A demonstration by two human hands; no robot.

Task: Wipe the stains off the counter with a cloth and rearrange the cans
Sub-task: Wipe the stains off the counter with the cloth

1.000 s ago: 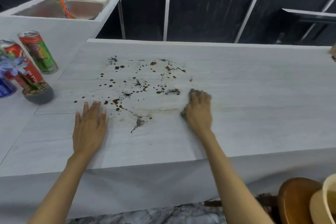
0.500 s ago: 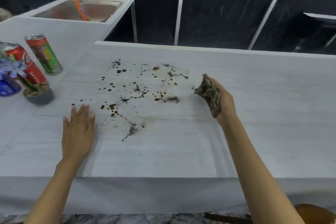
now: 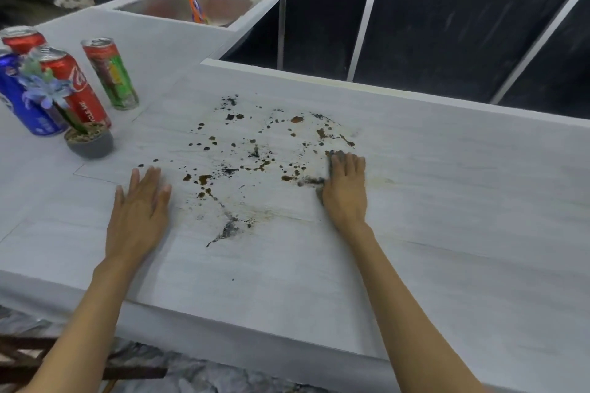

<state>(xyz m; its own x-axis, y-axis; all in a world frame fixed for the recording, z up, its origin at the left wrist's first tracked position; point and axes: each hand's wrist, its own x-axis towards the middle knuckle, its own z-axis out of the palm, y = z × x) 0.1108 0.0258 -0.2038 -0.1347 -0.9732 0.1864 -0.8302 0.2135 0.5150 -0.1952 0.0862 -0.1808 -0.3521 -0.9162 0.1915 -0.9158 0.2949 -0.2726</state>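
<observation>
Cloth (image 3: 320, 193) is bunched almost completely under the right hand (image 3: 346, 191), with just dark edges poking out at the fingertips and the thumb side. It sits at the right rim of the stains (image 3: 252, 166) on the desk (image 3: 447, 201). The fingers (image 3: 348, 166) lie fairly straight and flat on top, so it's a press, not a grip, with the arm stretched well forward. To do this bit well I'd drag leftward through the mess in overlapping strokes, with steady weight through the palm. The brown blobs look dried on, so they probably need a short scrub each. The cloth already looks grubby, so flip it to a cleaner face or it'll likely just smear. The left hand (image 3: 140, 210) is palm down just left of the spatter, fingers spread and holding nothing, and looks like a brace. The cans (image 3: 110, 73) stand clustered far left behind a little potted plant (image 3: 89, 143), well apart from the spill, so I'd say they can wait.
</observation>
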